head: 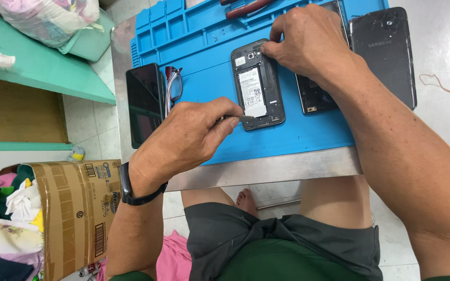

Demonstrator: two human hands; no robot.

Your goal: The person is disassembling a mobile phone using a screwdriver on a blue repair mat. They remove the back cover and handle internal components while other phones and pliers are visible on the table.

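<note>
Blue rubbery mat under opened phone; left hand pinching thin metal tool, right hand gripping phone's corner.

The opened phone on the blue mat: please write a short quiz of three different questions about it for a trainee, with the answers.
1. True or false: the opened phone lies on the blue mat.
2. Which hand holds the thin metal tool at the phone's lower edge? A) left hand B) right hand
3. Fill in: the right hand touches the phone's ____ end.

Key
1. True.
2. A: the left hand grips it.
3. Upper, the end farther from the person.
</note>
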